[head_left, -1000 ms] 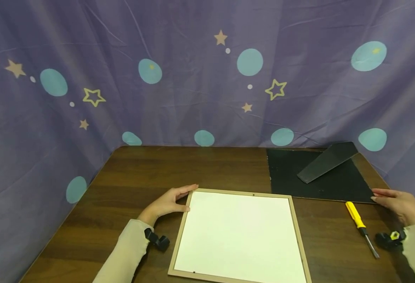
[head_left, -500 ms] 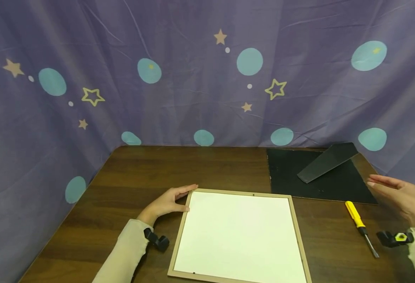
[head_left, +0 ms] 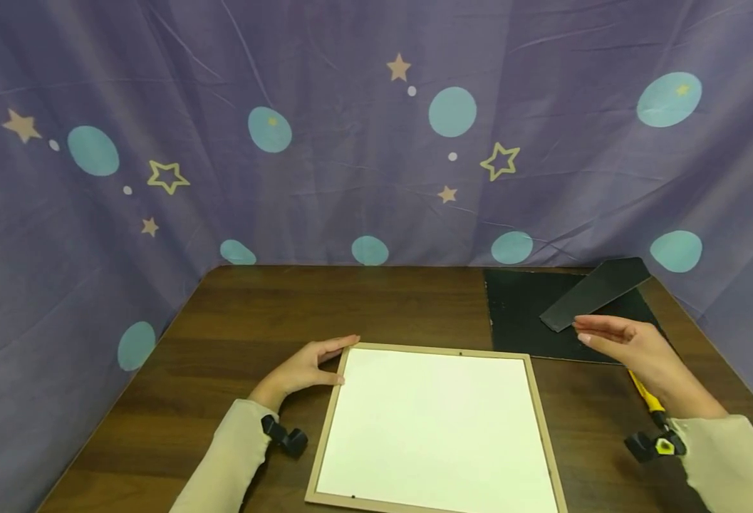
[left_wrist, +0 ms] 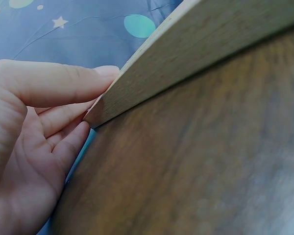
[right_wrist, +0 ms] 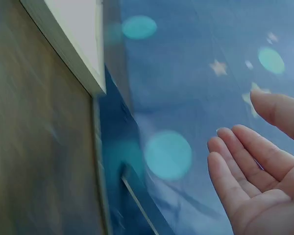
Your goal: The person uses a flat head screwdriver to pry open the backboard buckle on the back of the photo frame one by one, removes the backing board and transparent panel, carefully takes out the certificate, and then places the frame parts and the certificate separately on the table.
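A light wood picture frame [head_left: 539,410] lies flat on the table, with a white sheet [head_left: 437,427] inside it. My left hand [head_left: 299,370] holds the frame's far left corner, thumb on the left side and fingers round the far edge. The left wrist view shows that thumb and the fingertips at the frame's corner [left_wrist: 105,105]. My right hand [head_left: 645,356] is raised with nothing in it, fingers extended and thumb apart. In the head view it overlaps the near right part of a black backing board [head_left: 513,313].
A black tapered stand leg [head_left: 597,292] slants up over the backing board at the back right. Beside the frame lies a yellow-handled screwdriver [head_left: 647,392], partly hidden behind my right hand and wrist. A purple curtain [head_left: 350,142] with stars and dots hangs behind the table.
My right hand has left the near right corner of the backing board, lifted, and moved left towards the frame. The left hand and the frame have stayed put.
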Demonstrator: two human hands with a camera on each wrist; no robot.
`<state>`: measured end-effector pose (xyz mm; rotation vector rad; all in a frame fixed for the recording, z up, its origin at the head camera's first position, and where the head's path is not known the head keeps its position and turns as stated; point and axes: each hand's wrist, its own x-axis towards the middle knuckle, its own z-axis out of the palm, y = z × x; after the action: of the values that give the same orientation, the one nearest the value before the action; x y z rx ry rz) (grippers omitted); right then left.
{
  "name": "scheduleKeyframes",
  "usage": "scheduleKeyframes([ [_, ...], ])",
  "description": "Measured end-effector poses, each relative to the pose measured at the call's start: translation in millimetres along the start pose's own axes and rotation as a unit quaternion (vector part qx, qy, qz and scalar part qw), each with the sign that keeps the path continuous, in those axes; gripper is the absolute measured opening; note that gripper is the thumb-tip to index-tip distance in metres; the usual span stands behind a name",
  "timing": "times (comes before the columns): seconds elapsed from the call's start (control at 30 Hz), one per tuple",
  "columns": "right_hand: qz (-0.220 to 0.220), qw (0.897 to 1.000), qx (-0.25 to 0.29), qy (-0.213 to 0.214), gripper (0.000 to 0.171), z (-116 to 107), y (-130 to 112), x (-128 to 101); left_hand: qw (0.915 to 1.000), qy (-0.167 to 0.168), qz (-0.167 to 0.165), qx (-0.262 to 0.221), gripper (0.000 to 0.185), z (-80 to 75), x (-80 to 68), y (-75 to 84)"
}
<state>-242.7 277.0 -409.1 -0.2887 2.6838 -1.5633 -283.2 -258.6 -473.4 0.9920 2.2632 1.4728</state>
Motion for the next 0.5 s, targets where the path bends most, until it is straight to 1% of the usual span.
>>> scheduleKeyframes([
  [0.13,-0.042,0.998,0.038,-0.025,0.047,27.5,-1.6,1.2,1.0,0.0,0.0,0.002,0.073,0.2,-0.4,0.9],
  [0.2,-0.052,0.996,0.053,-0.044,0.047,40.1,-1.4,0.4,1.0,0.0,-0.002,-0.001,0.073,0.1,-0.7,1.7],
  [0.33,-0.038,0.994,0.075,-0.076,0.049,61.1,-2.8,-3.4,1.0,0.001,-0.004,-0.005,0.073,-0.4,-0.7,2.1],
  [0.43,-0.016,0.992,0.086,-0.093,0.05,71.9,-4.4,-6.9,1.0,0.001,-0.003,-0.003,0.073,-0.4,-0.3,0.8],
  [0.5,-0.01,0.991,0.087,-0.099,0.051,77.0,-5.4,-8.9,1.0,0.002,-0.003,-0.002,0.073,-0.6,-0.3,0.6],
])
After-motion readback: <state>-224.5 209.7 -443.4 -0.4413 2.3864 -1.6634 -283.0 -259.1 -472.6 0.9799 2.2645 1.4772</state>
